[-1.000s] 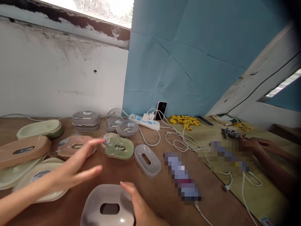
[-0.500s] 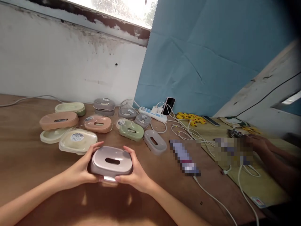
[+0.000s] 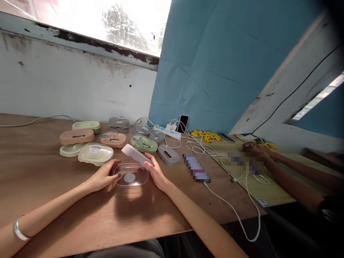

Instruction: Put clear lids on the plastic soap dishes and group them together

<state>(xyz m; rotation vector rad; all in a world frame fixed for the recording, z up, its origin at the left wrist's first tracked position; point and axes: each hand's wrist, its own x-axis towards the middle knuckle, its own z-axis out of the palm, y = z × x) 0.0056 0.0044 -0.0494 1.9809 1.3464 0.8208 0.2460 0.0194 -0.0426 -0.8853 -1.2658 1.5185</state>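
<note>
A clear plastic box base (image 3: 130, 175) with a round white label lies on the wooden table (image 3: 40, 179) in front of me. My left hand (image 3: 103, 176) grips its left edge with curled fingers. My right hand (image 3: 155, 172) holds the pale grey lid (image 3: 135, 154), which is lifted off the base and tilted up at its far side. Behind them lie several more oval boxes in cream (image 3: 95, 154), pink (image 3: 76, 136), green (image 3: 146, 144) and grey (image 3: 118, 122).
A white power strip (image 3: 167, 132), a phone (image 3: 183, 123) leaning on the blue wall sheet, and tangled white cables (image 3: 200, 148) lie further back. Yellow small parts (image 3: 205, 136) sit beyond. Another person's arms (image 3: 282, 168) rest on the table at the right. The table's near edge is close to me.
A second ago my hands were reaching for the grey box. Then both gripped it closed. Now the lid is lifted off by my right hand and the clear base shows.
</note>
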